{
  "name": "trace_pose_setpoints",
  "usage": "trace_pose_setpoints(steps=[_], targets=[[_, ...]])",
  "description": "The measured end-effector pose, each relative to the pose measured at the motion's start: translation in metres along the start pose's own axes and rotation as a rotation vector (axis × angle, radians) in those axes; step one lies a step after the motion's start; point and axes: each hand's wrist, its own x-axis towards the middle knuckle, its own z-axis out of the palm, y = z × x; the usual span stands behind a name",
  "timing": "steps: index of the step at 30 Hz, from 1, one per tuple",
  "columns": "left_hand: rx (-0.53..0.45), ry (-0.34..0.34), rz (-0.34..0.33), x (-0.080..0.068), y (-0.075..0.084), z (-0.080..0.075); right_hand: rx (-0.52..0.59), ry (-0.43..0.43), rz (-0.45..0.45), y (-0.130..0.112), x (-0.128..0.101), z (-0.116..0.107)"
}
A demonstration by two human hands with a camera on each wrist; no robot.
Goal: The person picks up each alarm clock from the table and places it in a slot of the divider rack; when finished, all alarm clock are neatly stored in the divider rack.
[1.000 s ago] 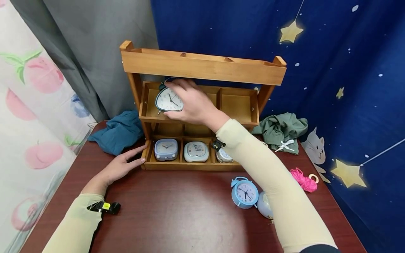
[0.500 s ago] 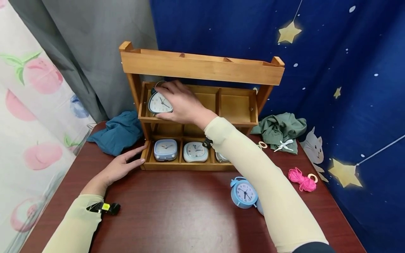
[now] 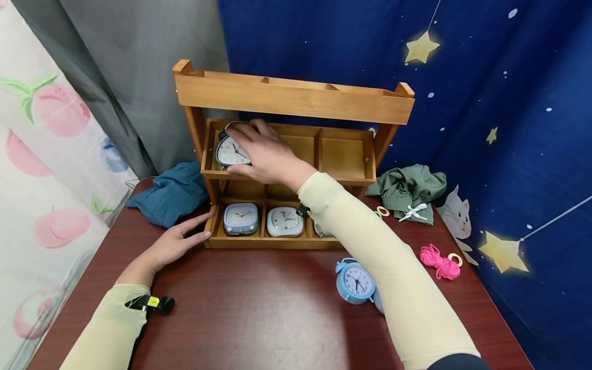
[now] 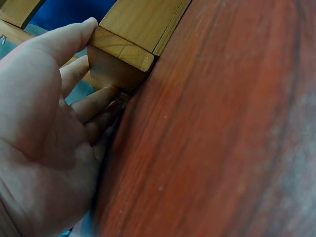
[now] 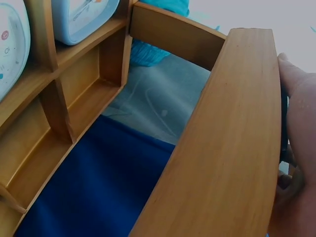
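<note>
My right hand (image 3: 273, 156) grips a dark-rimmed alarm clock (image 3: 229, 151) with a rounded triangular white face, thumb low and fingers over its top. The clock is at the left compartment of the wooden rack's (image 3: 296, 100) middle tier, its right side hidden by the hand. In the right wrist view, part of the right hand (image 5: 302, 123) shows behind the tier's front board (image 5: 232, 123). My left hand (image 3: 171, 247) rests against the rack's lower left side, fingers extended. Seen from the left wrist, its fingers (image 4: 74, 42) touch the rack's wooden end (image 4: 118, 49).
In the bottom tier sit a blue-violet clock (image 3: 241, 218), a pale blue clock (image 3: 284, 221) and a partly covered silver clock (image 3: 321, 231). A blue twin-bell clock (image 3: 355, 282) stands by the right sleeve. Teal cloth (image 3: 171, 192), green cloth (image 3: 409, 192) and pink yarn (image 3: 439, 262) flank the rack.
My right hand has carried the dark-rimmed clock left and slightly down within the middle tier, with little motion over the last half second. The left hand has stayed against the rack.
</note>
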Motion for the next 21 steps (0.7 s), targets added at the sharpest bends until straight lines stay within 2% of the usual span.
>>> trace_pose_setpoints(steps=[6,10,13,21], targets=[[-0.003,-0.001,0.005,0.0,0.0,0.0,0.006,0.016,-0.016,0.001,-0.006,0.002],[-0.011,-0.005,0.02,0.001,-0.001,0.002,0.059,0.03,-0.023,0.005,-0.023,-0.001],[-0.01,-0.002,0.028,0.002,-0.002,0.003,0.079,0.071,-0.048,0.009,-0.049,-0.007],[0.017,0.009,0.018,0.002,-0.006,0.001,0.163,0.182,-0.173,0.027,-0.141,-0.01]])
